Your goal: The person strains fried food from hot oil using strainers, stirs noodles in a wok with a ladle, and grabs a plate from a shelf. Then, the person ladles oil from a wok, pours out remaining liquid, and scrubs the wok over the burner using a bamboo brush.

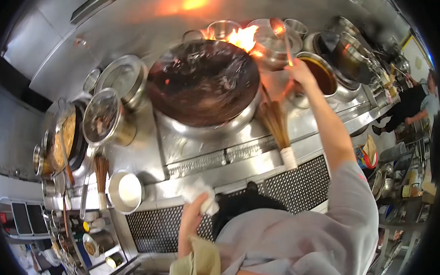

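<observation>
A large dark wok (202, 87) sits tilted on the stove, with flames (241, 38) rising behind its rim. My right hand (301, 74) is closed around the handle of a metal ladle (278, 29), whose bowl is raised over a strainer pot. Below that hand is a pot of dark brown liquid (321, 75). My left hand (196, 210) grips a crumpled white cloth (200, 193) in front of the stove's front edge. Between the wok and my right arm lies a bamboo brush (275, 125) with a white-wrapped handle.
Left of the wok stand a strainer pot (124, 79), a pot with a mesh strainer (102, 117), a pan of brown food (65, 140), a second brush (100, 174) and a white bowl (125, 191). At the far right a person (418, 104) stands among shelves.
</observation>
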`<action>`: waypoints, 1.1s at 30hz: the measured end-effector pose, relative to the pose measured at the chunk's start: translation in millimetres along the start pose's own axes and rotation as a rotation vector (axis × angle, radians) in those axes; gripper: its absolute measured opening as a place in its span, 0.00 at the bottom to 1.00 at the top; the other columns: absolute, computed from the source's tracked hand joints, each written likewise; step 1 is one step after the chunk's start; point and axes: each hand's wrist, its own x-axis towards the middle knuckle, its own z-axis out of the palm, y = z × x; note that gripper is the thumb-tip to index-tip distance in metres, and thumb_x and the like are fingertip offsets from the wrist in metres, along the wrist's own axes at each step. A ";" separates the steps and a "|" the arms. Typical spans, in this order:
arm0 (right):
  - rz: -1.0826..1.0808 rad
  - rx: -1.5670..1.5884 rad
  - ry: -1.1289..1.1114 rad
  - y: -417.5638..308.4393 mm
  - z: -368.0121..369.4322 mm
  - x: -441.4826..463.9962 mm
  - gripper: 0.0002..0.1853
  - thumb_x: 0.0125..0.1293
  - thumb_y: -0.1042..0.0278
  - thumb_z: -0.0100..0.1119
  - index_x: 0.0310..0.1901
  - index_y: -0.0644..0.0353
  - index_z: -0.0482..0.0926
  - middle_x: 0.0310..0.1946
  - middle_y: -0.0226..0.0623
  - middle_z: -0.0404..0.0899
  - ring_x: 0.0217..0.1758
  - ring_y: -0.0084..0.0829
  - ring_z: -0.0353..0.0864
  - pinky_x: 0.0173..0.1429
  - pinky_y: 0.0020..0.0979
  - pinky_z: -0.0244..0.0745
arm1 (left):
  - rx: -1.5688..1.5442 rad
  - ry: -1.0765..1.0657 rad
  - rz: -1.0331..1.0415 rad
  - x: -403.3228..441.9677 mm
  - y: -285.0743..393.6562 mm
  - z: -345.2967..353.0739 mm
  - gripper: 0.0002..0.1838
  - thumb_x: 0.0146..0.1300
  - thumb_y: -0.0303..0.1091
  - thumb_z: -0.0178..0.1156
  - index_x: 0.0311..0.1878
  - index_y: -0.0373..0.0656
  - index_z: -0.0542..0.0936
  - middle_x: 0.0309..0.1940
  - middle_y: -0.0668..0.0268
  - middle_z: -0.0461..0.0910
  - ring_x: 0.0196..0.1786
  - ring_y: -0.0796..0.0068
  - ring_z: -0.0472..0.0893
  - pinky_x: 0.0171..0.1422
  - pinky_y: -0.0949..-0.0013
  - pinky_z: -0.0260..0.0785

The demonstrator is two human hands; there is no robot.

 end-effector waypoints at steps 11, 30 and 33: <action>0.657 1.961 -0.472 15.1 -50.5 94.9 0.11 0.61 0.83 0.42 0.25 0.63 0.55 0.20 0.32 0.61 0.14 0.24 0.63 0.14 0.18 0.69 | -0.261 0.138 0.040 -58.9 -60.6 -0.4 0.26 0.65 0.45 0.53 0.60 0.39 0.67 0.46 0.51 0.78 0.49 0.55 0.79 0.53 0.55 0.73; 0.031 0.408 -0.369 -40.8 -34.5 -90.9 0.07 0.62 0.70 0.56 0.38 0.64 0.73 0.16 0.25 0.65 0.14 0.18 0.63 0.16 0.22 0.57 | -0.400 0.013 0.068 -37.1 -33.3 -1.3 0.27 0.65 0.45 0.50 0.64 0.41 0.67 0.49 0.48 0.77 0.46 0.58 0.80 0.37 0.62 0.76; -0.053 -0.195 -0.044 12.2 -10.5 21.4 0.08 0.55 0.68 0.59 0.24 0.64 0.77 0.13 0.34 0.72 0.13 0.29 0.66 0.18 0.33 0.64 | -0.432 0.062 0.045 -40.7 -43.7 4.2 0.27 0.66 0.50 0.48 0.62 0.43 0.68 0.48 0.44 0.76 0.37 0.59 0.81 0.28 0.67 0.76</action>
